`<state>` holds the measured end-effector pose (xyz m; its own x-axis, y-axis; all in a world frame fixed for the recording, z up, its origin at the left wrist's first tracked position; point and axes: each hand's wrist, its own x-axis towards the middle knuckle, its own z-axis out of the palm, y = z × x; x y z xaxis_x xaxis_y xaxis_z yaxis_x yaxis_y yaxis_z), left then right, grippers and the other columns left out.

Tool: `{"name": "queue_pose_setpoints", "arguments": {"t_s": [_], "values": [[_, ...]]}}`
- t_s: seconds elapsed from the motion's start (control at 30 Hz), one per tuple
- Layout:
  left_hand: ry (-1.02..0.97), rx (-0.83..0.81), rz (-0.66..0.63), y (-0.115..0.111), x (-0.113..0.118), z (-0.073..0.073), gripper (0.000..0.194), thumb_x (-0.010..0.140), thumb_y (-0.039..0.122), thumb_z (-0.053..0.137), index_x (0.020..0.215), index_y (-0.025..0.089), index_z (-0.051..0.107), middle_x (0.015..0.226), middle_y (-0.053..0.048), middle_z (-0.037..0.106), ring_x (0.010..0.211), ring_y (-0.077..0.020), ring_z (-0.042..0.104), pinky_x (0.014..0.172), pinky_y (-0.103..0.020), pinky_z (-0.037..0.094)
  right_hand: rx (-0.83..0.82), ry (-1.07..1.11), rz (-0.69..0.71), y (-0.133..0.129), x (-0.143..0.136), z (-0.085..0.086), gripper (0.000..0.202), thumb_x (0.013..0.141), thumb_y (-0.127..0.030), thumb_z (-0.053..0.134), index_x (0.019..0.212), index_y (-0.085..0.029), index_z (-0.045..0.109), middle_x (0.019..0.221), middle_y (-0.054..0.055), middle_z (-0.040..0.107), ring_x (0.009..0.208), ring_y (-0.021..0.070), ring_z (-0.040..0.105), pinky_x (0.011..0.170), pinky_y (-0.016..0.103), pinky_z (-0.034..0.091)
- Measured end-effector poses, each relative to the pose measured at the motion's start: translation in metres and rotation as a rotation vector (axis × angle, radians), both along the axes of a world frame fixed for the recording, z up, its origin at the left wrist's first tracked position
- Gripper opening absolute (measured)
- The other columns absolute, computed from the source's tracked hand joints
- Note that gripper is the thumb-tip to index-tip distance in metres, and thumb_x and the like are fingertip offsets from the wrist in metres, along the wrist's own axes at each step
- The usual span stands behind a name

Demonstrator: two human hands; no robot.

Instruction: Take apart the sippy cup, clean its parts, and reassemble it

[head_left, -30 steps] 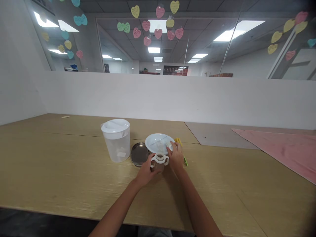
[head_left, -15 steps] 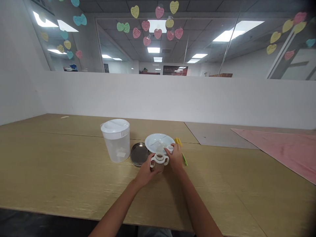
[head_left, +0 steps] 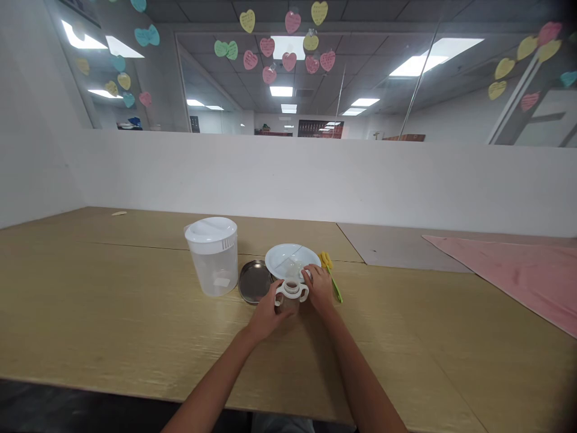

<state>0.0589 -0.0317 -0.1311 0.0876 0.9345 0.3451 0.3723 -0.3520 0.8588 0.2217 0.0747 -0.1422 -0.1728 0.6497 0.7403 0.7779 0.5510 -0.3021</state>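
Your left hand point(head_left: 265, 315) grips the cup point(head_left: 291, 303), upright just in front of the plate point(head_left: 279, 251); your right hand point(head_left: 320, 288) pinches the cap point(head_left: 306, 274), mostly hidden. Cup looks light, stiff, probably slick: hold body or handle point(head_left: 307, 293). Cap likely light too: take the rim.

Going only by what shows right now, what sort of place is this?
Probably an office or workroom: a broad worktable stands against a wall topped by glass with heart-shaped notes, and ceiling light panels show through it.
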Motion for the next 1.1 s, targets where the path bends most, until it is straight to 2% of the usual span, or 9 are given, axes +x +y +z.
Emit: {"name": "queue_pose_setpoints", "arguments": {"t_s": [0.23,0.4,0.63,0.83,0.97,1.03,1.1], "values": [[-0.005,0.03,0.049,0.003,0.0,-0.009,0.084,0.067,0.025,0.069,0.136,0.02,0.02,0.133,-0.013,0.041,0.118,-0.0251,0.045,0.096,-0.04,0.039,-0.002,-0.038,-0.03,0.0,-0.001,-0.002,0.034,0.094,-0.031,0.032,0.094,-0.02,0.064,0.102,0.006,0.063,0.094,0.021,0.052,0.079,0.036,0.036],[0.019,0.1,0.064,0.006,-0.001,-0.016,0.081,0.069,0.027,0.067,0.136,0.021,0.021,0.137,-0.013,0.036,0.125,-0.0261,0.037,0.099,-0.042,0.036,0.002,-0.043,-0.048,0.0,-0.001,-0.003,0.034,0.094,-0.03,0.032,0.092,-0.02,0.065,0.102,0.007,0.062,0.095,0.022,0.051,0.08,0.038,0.035],[0.052,0.135,0.055,0.007,-0.002,-0.021,0.079,0.071,0.029,0.065,0.136,0.022,0.021,0.136,-0.014,0.035,0.12,-0.0274,0.042,0.096,-0.045,0.04,0.044,-0.006,-0.055,0.003,-0.003,-0.008,0.034,0.093,-0.029,0.032,0.086,-0.018,0.063,0.101,0.009,0.062,0.094,0.0226,0.052,0.082,0.039,0.038],[0.186,0.221,0.127,0.005,-0.002,-0.018,0.082,0.073,0.037,0.063,0.137,0.019,0.016,0.137,-0.016,0.031,0.125,-0.0291,0.037,0.096,-0.044,0.041,0.095,0.115,-0.094,0.007,0.001,-0.012,0.033,0.093,-0.028,0.032,0.087,-0.015,0.062,0.101,0.013,0.06,0.097,0.0227,0.052,0.085,0.039,0.04],[0.309,0.353,0.149,-0.008,-0.004,-0.011,0.077,0.078,0.038,0.058,0.137,0.016,0.013,0.137,-0.019,0.031,0.126,-0.0286,0.036,0.098,-0.044,0.039,0.115,0.174,-0.099,0.008,0.002,-0.012,0.033,0.092,-0.028,0.031,0.087,-0.014,0.061,0.096,0.012,0.06,0.095,0.0223,0.053,0.083,0.038,0.042],[0.37,0.439,0.246,-0.02,-0.013,-0.008,0.072,0.08,0.036,0.056,0.137,0.016,0.016,0.137,-0.018,0.033,0.126,-0.0285,0.035,0.099,-0.045,0.037,0.124,0.201,-0.105,0.008,0.002,-0.013,0.034,0.092,-0.029,0.031,0.089,-0.013,0.06,0.098,0.013,0.059,0.097,0.0229,0.052,0.083,0.039,0.042],[0.4,0.529,0.468,-0.034,-0.031,-0.005,0.063,0.082,0.033,0.054,0.134,0.016,0.024,0.134,-0.017,0.037,0.125,-0.0287,0.037,0.1,-0.047,0.036,0.128,0.229,-0.114,0.008,0.001,-0.013,0.035,0.092,-0.03,0.03,0.091,-0.013,0.06,0.1,0.014,0.057,0.098,0.0232,0.051,0.083,0.039,0.042]]}}
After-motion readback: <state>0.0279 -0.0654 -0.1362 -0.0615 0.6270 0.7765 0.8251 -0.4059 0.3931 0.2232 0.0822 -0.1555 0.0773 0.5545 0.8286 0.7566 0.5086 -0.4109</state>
